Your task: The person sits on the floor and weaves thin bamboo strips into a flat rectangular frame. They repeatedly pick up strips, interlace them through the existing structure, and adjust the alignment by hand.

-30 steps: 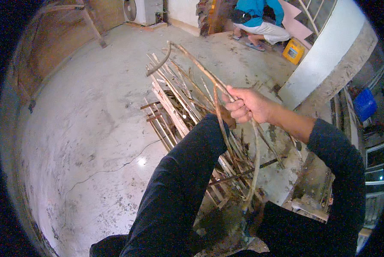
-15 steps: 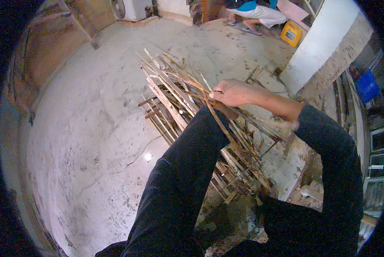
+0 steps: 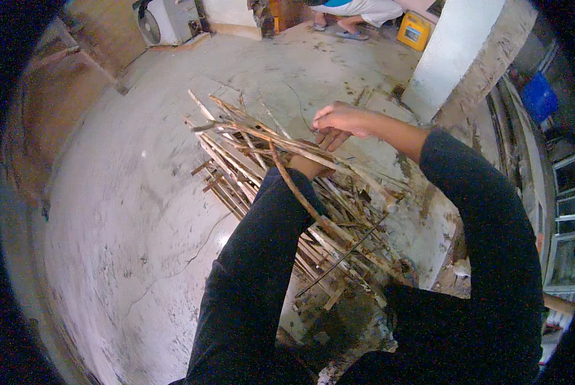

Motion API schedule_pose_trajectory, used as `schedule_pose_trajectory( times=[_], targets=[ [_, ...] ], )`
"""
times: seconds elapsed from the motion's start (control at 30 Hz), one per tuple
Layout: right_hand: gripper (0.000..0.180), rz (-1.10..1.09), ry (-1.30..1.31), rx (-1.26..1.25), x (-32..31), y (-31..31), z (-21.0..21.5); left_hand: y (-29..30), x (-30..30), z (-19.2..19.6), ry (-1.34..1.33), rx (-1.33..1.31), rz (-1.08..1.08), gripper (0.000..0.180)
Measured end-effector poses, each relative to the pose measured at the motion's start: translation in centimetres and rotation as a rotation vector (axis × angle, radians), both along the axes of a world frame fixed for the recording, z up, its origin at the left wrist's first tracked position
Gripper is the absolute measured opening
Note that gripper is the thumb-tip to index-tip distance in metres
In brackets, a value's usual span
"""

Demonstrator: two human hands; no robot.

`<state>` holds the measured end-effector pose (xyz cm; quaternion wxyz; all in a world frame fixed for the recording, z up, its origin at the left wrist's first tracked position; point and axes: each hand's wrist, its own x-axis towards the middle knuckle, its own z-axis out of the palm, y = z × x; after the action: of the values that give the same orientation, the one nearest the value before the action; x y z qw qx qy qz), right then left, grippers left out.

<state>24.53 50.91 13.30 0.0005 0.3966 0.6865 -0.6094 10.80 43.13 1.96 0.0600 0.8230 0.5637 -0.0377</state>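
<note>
Above the stick pile [image 3: 268,186] on the concrete floor [image 3: 140,224], left hand [image 3: 307,165] grips a bundle, long axis running left to right. Right hand [image 3: 342,120] hovers nearer its right end, fingers loosely spread, empty.

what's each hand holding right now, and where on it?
Left hand grips the bundle of thin bamboo strips partway along its length, fingers hidden under it. Right hand rests on top of the strips; a closed grip cannot be told.

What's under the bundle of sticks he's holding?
Under the bundle of sticks lies a pile of more sticks on the concrete floor. The left hand is mostly hidden; the floor beneath the pile is covered.
</note>
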Motion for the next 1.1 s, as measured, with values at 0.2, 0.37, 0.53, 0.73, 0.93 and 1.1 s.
schedule_pose_trajectory(
  times=[0.2, 0.37, 0.53, 0.73, 0.93, 1.1],
  targets=[
    [0.050, -0.087, -0.385, 0.214, -0.9, 3.6, -6.8, -0.5, -0.2, 0.2, -0.012, 0.043, -0.013, 0.037],
    [0.065, 0.033, -0.301, 0.080, -1.4, 5.3, -14.0, -0.7, -0.2, 0.3, -0.028, 0.091, -0.015, 0.038],
    [0.046, 0.139, -0.058, 0.094, -1.5, 9.2, -18.4, -1.3, -0.8, 0.3, -0.029, 0.144, -0.034, 0.040],
    [0.043, 0.171, 0.327, 0.170, -0.6, 6.7, -19.4, -2.0, -1.0, 0.7, -0.018, 0.163, -0.039, 0.041],
    [0.040, -0.109, 0.311, -0.193, -0.1, 0.9, -13.5, -2.5, -0.8, 1.3, -0.018, 0.186, -0.050, 0.043],
    [0.052, -0.188, 0.007, -0.043, -2.0, -0.9, -11.7, -3.2, -0.5, 1.6, -0.014, 0.197, -0.055, 0.044]
  ],
)
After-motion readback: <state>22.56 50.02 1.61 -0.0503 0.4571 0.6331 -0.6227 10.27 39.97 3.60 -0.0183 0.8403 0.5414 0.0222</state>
